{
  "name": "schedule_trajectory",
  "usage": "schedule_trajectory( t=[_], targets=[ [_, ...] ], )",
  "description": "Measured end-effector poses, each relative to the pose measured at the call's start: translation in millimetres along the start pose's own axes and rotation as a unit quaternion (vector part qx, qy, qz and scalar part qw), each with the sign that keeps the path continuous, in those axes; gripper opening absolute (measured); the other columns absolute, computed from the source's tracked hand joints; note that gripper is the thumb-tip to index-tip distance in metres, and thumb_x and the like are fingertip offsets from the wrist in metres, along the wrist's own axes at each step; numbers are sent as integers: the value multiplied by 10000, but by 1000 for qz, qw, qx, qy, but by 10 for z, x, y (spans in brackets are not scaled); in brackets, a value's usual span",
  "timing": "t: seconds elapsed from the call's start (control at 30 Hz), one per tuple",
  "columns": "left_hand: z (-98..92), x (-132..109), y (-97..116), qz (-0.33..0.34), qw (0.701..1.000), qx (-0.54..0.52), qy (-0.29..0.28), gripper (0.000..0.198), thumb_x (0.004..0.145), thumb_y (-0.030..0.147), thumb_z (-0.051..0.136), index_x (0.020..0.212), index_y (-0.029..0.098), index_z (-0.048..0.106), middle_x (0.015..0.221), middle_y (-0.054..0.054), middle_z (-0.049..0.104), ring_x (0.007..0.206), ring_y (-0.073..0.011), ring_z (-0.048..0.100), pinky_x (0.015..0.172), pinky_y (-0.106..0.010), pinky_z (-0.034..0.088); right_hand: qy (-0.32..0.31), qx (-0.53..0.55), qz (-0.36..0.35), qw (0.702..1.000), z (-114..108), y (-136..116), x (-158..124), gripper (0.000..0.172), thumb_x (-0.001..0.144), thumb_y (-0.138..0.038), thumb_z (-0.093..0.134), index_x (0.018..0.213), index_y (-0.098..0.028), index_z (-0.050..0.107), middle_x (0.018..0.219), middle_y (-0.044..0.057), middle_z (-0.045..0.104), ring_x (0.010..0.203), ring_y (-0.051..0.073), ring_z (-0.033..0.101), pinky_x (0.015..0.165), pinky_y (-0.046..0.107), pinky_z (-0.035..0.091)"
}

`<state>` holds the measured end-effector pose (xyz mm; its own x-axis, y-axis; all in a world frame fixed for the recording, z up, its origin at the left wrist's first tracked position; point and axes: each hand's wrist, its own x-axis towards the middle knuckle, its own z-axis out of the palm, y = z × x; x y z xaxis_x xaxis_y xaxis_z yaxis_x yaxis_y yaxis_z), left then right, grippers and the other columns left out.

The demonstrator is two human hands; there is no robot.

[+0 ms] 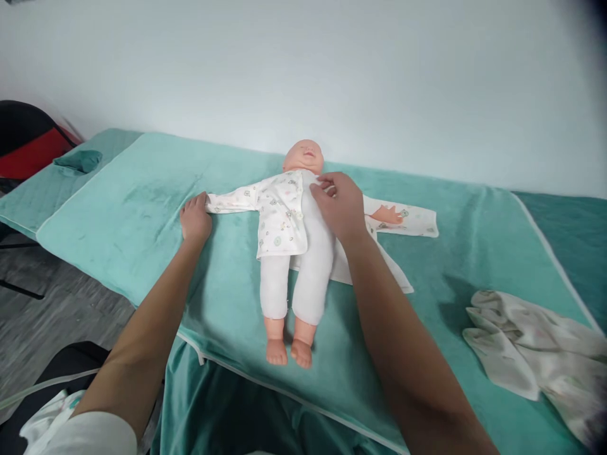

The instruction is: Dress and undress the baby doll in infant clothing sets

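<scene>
A baby doll [313, 221] lies on its back on the green bed cover, head toward the wall, bare feet toward me. A white patterned baby shirt [281, 221] covers one side of its chest and the arm at the left. The shirt's other sleeve [420, 221] lies flat at the right, with the doll's bare hand [387, 215] resting on top. My left hand [195, 218] is closed around the cuff of the stretched left sleeve. Over the doll's chest and shoulder hovers my right hand [340, 205], fingers bent and slightly apart, nothing visible in them.
Crumpled white patterned cloth [531, 347] lies on the bed at the right. The green bed cover [142, 215] has a face hole [78, 162] at its left end. A wall [303, 76] runs behind the bed. A black and red chair [28, 142] stands at the left.
</scene>
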<state>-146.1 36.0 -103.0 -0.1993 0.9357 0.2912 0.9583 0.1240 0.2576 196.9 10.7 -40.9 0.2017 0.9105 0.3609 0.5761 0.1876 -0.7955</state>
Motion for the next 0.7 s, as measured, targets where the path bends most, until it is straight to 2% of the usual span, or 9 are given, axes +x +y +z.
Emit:
schedule_trajectory(
  t=[0.13,0.23,0.3,0.4,0.53,0.7],
  targets=[
    [-3,-1,3,-4,1000,-6,1,642,917,55,354,1515,197,538,1508,-126,600,1431,-318,501,1174,-497,394,-82,-73,23,994,216,-282,305,350,878,-326,671,1202,-197,638,1056,84,703,978,280,638,933,454,491],
    [-3,-12,1,-7,1000,-12,8,656,916,54,366,1529,220,529,1501,-119,605,1429,-313,502,1174,-487,387,-116,-107,41,987,309,-300,442,381,844,-260,687,1218,-209,643,1095,96,706,1027,319,642,925,473,489],
    [-1,-21,-9,2,1000,-14,11,678,916,53,370,1544,264,515,1502,-91,609,1418,-306,508,1170,-480,385,-97,-79,37,991,333,-219,473,324,839,-196,641,1162,-219,662,1094,79,706,1023,298,643,932,457,486],
    [3,-31,-27,31,999,-6,6,628,946,100,369,1500,312,576,1517,-52,603,1409,-311,502,1164,-490,377,-28,-4,53,998,323,-50,470,231,840,-148,567,1039,-214,665,958,36,684,927,235,641,900,402,490],
    [2,-30,-32,31,1000,0,5,556,968,158,369,1423,297,656,1523,-51,600,1413,-322,490,1154,-496,375,11,71,80,994,281,46,401,127,832,-214,612,956,-215,640,766,-26,606,801,187,612,845,358,488],
    [18,-3,-47,21,999,-21,20,540,963,154,363,1407,240,659,1484,-78,629,1385,-307,523,1142,-466,401,31,85,39,995,116,48,233,149,873,-302,578,983,-223,639,875,8,677,793,172,625,829,340,511]
  ],
)
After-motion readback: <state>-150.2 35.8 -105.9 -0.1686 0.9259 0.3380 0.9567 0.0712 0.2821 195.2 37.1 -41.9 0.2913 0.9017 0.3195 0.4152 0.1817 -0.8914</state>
